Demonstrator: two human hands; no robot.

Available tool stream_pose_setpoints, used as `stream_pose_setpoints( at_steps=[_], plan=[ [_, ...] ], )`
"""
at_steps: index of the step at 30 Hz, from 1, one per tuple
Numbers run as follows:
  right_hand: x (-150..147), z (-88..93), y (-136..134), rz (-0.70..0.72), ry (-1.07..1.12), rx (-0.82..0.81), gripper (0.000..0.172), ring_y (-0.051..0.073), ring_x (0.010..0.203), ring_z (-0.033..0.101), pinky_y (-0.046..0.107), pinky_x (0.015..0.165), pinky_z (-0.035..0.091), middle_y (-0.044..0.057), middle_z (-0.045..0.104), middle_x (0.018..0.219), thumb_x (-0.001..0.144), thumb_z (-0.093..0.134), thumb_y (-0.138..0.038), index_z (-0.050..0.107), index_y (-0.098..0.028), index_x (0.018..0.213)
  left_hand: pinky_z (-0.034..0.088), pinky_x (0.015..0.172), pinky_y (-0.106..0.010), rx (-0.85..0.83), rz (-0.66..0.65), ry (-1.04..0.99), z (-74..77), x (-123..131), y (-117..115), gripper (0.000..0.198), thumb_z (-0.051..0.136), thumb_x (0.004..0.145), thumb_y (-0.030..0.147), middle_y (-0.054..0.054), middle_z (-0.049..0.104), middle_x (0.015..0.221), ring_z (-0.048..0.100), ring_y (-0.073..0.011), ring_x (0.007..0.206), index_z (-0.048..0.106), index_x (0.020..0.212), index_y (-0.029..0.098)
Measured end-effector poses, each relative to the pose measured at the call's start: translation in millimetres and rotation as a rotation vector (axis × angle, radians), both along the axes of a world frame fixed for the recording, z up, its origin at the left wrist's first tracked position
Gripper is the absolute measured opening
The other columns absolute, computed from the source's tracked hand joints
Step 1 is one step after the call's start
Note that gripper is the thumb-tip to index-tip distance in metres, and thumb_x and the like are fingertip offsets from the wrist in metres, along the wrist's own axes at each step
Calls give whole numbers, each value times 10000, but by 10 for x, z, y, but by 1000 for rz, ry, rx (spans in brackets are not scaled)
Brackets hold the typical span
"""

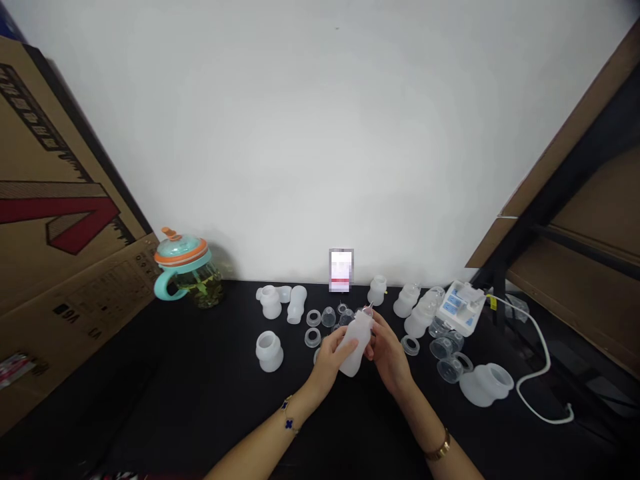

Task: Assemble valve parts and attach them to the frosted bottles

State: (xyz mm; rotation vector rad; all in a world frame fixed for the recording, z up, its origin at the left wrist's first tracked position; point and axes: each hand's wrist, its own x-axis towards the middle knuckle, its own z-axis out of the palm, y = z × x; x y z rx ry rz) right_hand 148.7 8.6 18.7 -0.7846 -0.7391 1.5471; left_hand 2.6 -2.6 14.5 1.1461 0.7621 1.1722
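A frosted white plastic bottle [356, 341] is held above the black table [190, 387], tilted with its neck pointing up and right. My left hand [334, 357] is wrapped round its lower body. My right hand [386, 348] is closed around the upper side near the neck, where a small clear piece sits. A bracelet shows on my left wrist and a gold watch band on my right. Just behind the hands lie several clear rings and caps [313, 318].
More white bottles [269, 351] lie left and behind, others [417, 313] to the right with a wide one [486, 385]. A white device [460, 305] with cable [543, 373] sits right. A teal-and-orange jug [186, 273] stands left by cardboard boxes [55, 220].
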Motion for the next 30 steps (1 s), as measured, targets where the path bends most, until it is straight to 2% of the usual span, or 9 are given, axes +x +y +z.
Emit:
stream_pose_setpoints(
  at_steps=[3, 12, 20, 30],
  plan=[
    [7, -15, 8, 14, -2, 5, 435, 73, 481, 418, 229, 443, 343, 8, 674, 848, 800, 748, -409, 663, -249, 1196, 471, 694, -289, -26, -33, -27, 7, 5, -5, 436, 686, 819, 546, -52, 722, 808, 645, -200, 745, 699, 998, 148],
    [7, 10, 8, -11, -28, -5, 398, 70, 482, 443, 219, 435, 352, -5, 645, 795, 766, 783, -413, 694, -226, 1107, 492, 729, -297, -6, -6, -32, -70, 10, 19, 427, 716, 802, 530, -52, 726, 821, 664, -209, 771, 713, 982, 143],
    [16, -32, 28, -23, -53, 28, 381, 69, 491, 418, 220, 438, 355, -4, 648, 804, 775, 786, -405, 700, -226, 1100, 501, 752, -306, 7, 24, 13, -20, 12, -9, 447, 723, 799, 517, -67, 743, 872, 679, -234, 820, 709, 1044, 143],
    [29, -66, 45, -25, -56, 35, 379, 66, 484, 401, 220, 433, 325, -9, 634, 775, 766, 794, -403, 704, -225, 1088, 488, 746, -288, 67, 64, 85, -47, 4, -30, 407, 705, 828, 478, -64, 747, 916, 675, -230, 842, 697, 1073, 153]
  ],
)
